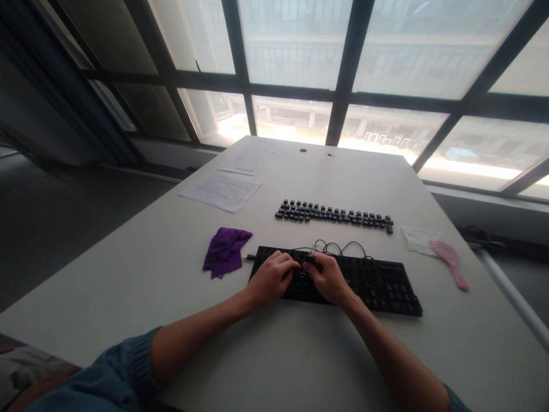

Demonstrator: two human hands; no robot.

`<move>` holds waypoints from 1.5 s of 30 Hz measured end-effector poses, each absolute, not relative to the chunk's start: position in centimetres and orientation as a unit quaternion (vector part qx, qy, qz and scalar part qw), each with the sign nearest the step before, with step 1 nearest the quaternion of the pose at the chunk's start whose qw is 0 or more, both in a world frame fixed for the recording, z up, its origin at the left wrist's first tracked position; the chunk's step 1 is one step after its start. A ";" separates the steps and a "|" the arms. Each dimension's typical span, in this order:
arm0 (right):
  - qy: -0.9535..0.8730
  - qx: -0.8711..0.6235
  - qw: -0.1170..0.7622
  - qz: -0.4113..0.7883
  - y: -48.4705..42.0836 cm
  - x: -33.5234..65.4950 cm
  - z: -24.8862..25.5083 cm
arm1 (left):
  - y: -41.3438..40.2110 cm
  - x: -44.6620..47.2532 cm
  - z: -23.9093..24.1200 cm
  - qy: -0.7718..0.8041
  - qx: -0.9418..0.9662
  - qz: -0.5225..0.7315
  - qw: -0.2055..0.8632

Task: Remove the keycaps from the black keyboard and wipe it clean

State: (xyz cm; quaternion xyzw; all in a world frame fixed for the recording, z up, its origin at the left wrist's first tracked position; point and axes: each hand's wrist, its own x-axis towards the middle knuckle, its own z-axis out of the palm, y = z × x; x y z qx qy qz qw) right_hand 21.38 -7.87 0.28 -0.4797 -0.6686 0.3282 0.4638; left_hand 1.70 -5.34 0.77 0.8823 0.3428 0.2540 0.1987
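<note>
A black keyboard (381,289) lies on the white table in front of me, partly covered by both hands. My left hand (272,277) rests over its left half, fingers bent and pressed together; what they pinch, if anything, is hidden. Close beside it, my right hand (328,278) is closed on a small black piece with thin wire prongs, which looks like a keycap puller (314,249). Behind the keyboard, loose black keycaps (330,214) are laid out in rows. The keyboard's cable (343,249) lies in loops along its back edge, and a USB plug (249,257) sticks out at the left.
A crumpled purple cloth (225,252) lies left of the keyboard. Printed papers (221,191) are spread at the far left. On the right, a pink hairbrush (450,263) partly overlaps a white sheet (418,240). Large windows stand beyond the table's far edge.
</note>
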 end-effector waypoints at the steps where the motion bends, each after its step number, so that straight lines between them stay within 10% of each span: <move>1: -0.672 -0.478 0.461 0.327 -7.9 21.4 0.3 | -5.3 1.7 0.8 0.342 0.883 0.254 0.198; 45: -0.765 -0.436 0.408 0.240 -8.6 21.4 -0.7 | -5.1 2.2 1.7 0.328 0.884 0.225 0.245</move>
